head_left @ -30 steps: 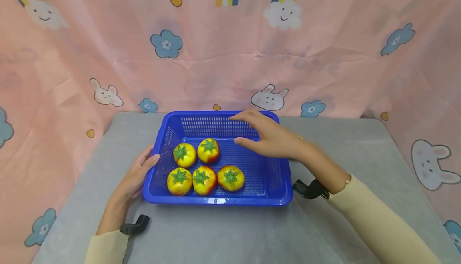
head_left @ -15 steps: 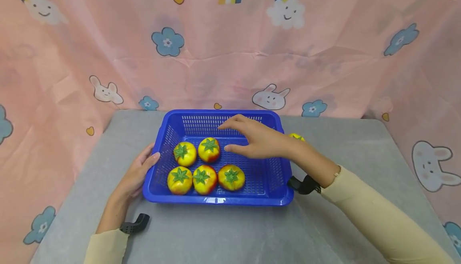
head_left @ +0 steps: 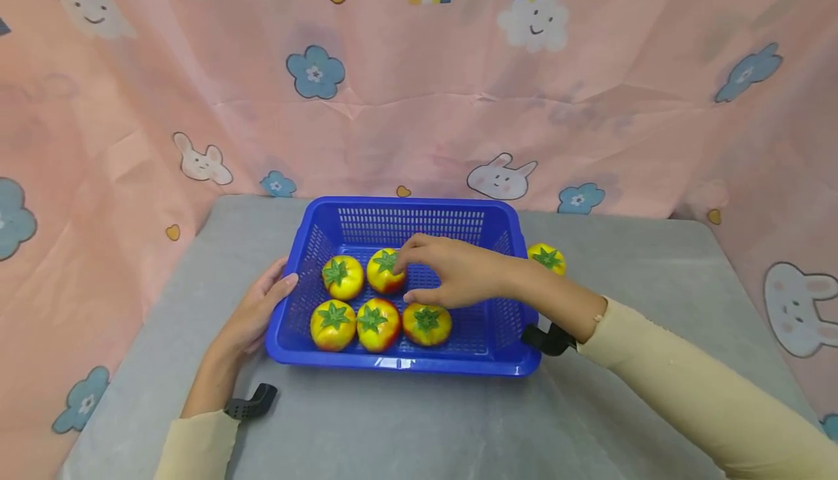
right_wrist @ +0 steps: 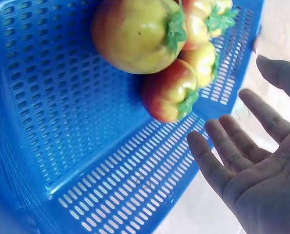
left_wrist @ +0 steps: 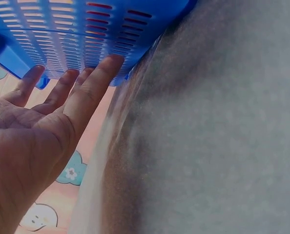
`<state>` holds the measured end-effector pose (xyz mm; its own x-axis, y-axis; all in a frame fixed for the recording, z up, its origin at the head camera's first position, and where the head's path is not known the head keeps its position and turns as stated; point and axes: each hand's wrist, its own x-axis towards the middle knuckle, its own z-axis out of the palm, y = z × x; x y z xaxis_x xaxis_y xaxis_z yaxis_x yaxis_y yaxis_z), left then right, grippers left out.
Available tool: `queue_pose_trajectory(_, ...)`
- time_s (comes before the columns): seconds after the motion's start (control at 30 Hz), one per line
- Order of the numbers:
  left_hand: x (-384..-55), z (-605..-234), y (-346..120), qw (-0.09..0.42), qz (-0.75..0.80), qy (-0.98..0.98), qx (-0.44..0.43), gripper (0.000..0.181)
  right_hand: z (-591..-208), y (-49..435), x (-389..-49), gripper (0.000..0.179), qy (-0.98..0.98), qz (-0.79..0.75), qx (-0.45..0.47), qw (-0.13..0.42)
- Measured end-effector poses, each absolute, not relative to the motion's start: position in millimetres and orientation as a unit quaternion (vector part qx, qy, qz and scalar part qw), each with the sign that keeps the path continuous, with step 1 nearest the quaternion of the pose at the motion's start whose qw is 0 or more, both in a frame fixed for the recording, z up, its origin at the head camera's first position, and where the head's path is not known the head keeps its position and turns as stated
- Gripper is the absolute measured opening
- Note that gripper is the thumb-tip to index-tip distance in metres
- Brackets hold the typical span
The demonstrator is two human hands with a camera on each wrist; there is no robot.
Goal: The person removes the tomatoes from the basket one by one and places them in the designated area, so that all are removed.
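A blue plastic basket [head_left: 402, 365] with slotted walls holds several yellow-and-red tomatoes with green star-shaped tops. My left hand [head_left: 252, 314] rests against the basket's left side, its thumb at the rim. In the left wrist view its extended fingers [left_wrist: 89, 92] touch the slotted outer wall. My right hand [head_left: 458, 273] hovers over the basket, thumb and fingers spread, with nothing held. Its fingertips are close to the back tomato [head_left: 382, 270] and, lower down, the front right tomato [head_left: 428, 324]. The right wrist view shows these fingers [right_wrist: 213, 163] apart from the fruit.
Another tomato [head_left: 547, 259] lies on the grey table [head_left: 393, 429] just right of the basket, partly behind the right forearm. A pink patterned cloth [head_left: 406, 131] hangs behind and beside the table. Black wrist-camera mounts [head_left: 252, 401] sit at both wrists.
My right hand has moved left and lower into the basket, towards the tomatoes. More of the tomato outside the basket shows now. My left hand keeps its place at the basket's side.
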<state>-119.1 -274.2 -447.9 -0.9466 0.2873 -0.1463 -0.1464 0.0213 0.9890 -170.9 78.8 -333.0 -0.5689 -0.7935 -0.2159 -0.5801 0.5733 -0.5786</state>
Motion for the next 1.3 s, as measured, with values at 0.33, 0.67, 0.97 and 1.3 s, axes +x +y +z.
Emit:
queue_pose_trajectory(0.33,-123,-446,-272,0.156,0.704,0.69,0.058,0.057,-345,71,-167,0.04,0.843,-0.173,-0.426,0.278)
queue_pose_trajectory(0.67,-123,-448,-277,0.158,0.695,0.699,0.056,0.057,-352,60,-163,0.035,0.84,-0.112,-0.435,0.306)
queue_pose_trajectory(0.97,-122,-450,-272,0.161,0.699,0.693,0.064,0.055,-355,60,-160,0.041,0.838,-0.064,-0.419,0.344)
queue_pose_trajectory(1.3,-119,-448,-272,0.154,0.699,0.696,0.051,0.059,-355,64,-158,0.075,0.843,-0.034,-0.384,0.375)
